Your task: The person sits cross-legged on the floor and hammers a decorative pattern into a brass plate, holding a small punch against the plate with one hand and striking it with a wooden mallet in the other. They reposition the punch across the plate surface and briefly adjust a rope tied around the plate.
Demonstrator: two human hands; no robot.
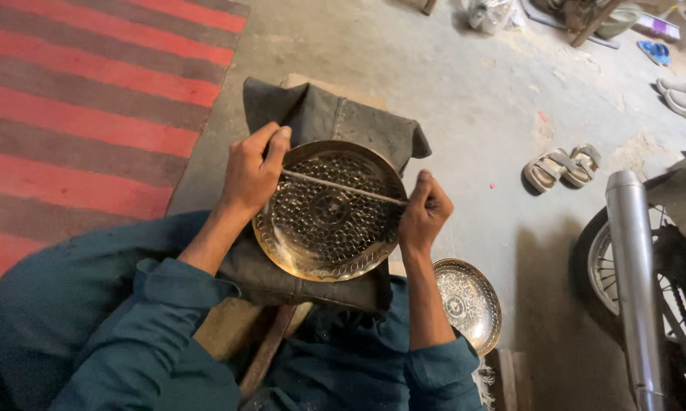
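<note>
Head view, looking down. Round brass plate (329, 221), shiny, shallow, with an embossed dotted pattern, a star-like centre medallion and a scalloped rim band, lies tilted on a dark, coarse cloth pad (324, 122) that sits in the person's lap and on the floor ahead. A thin straight metal rod (343, 187) spans the plate's upper half, nearly level, resting on or just above the surface; cannot tell which. Left hand (253, 171) at the plate's upper left edge, fingers curled together and clamped on the rod's left end, thumb up. Right hand (425, 211) at the plate's right edge, fingers closed tight round the rod's right end, thumb on top. Both sleeves are teal fabric, cuffs rolled.

A second brass plate (468, 304), smaller in view, finely engraved, stands tilted on the floor just right of the right forearm. Floor is rough grey concrete (472, 99), dusty. Striped mat (84, 99), red and brown bands, woven, to the left. Pair of tan sandals (562, 166) lies well apart at right. A motorbike's chrome exhaust pipe (633, 281) and spoked wheel (603, 262) are at far right.
</note>
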